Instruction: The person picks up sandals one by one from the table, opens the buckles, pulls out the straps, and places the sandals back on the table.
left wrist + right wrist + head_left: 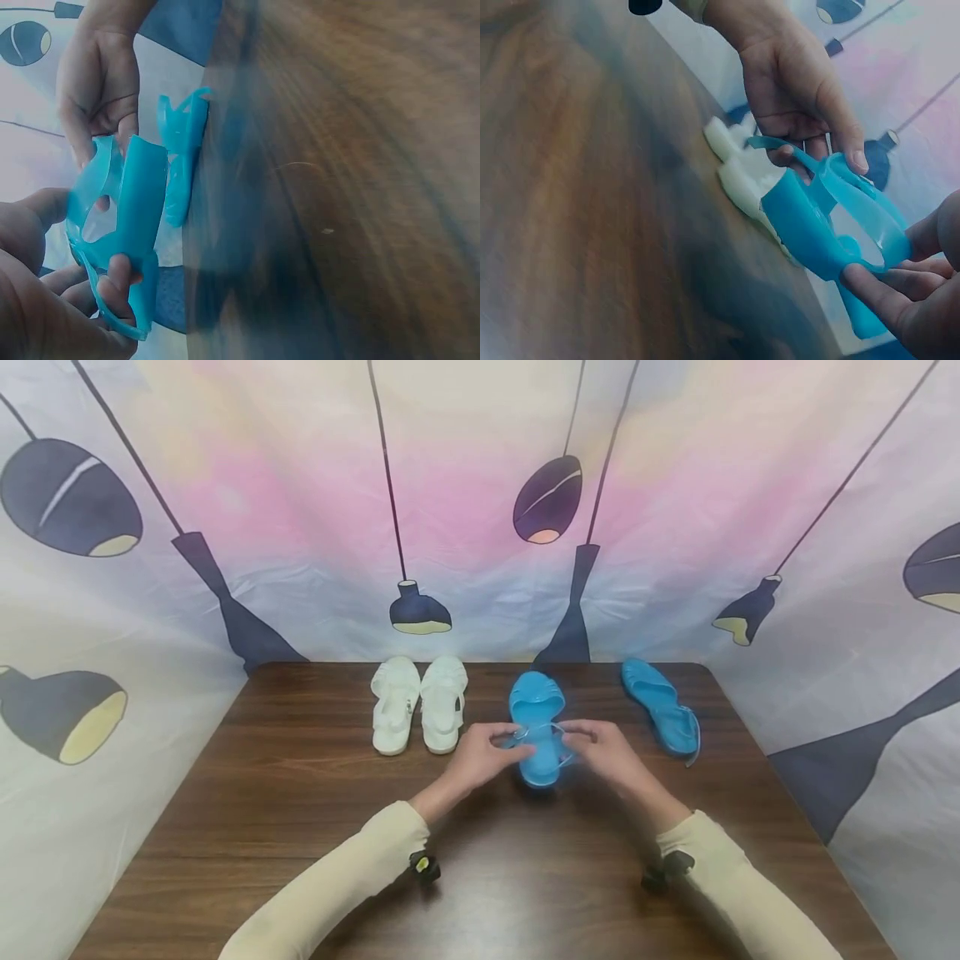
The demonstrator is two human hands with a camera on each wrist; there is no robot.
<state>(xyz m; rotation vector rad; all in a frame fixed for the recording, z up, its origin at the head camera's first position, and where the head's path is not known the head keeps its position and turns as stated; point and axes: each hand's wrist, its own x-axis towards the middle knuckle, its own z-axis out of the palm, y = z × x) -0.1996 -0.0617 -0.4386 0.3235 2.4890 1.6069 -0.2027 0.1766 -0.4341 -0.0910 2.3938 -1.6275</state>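
Both hands hold a blue sandal (pixel 538 687) above the table, its toe pointing away from me. On its left side, the thumb and fingers of my left hand (pixel 482 753) pinch the ankle strap, whose loose end passes by the fingers in the right wrist view. My right hand (pixel 609 752) grips the opposite side, with fingers at the strap and the heel edge (pixel 799 225). A second blue sandal (pixel 660 703) lies on the table to the right, its strap hanging loose by the heel. Fingers hide part of the held strap.
A pair of white sandals (pixel 395 706) stands side by side at the back of the brown wooden table (pixel 300 827), left of the hands. Behind the table hangs a cloth (pixel 480 510) printed with lamps. A small black device (pixel 425 867) sits at each wrist.
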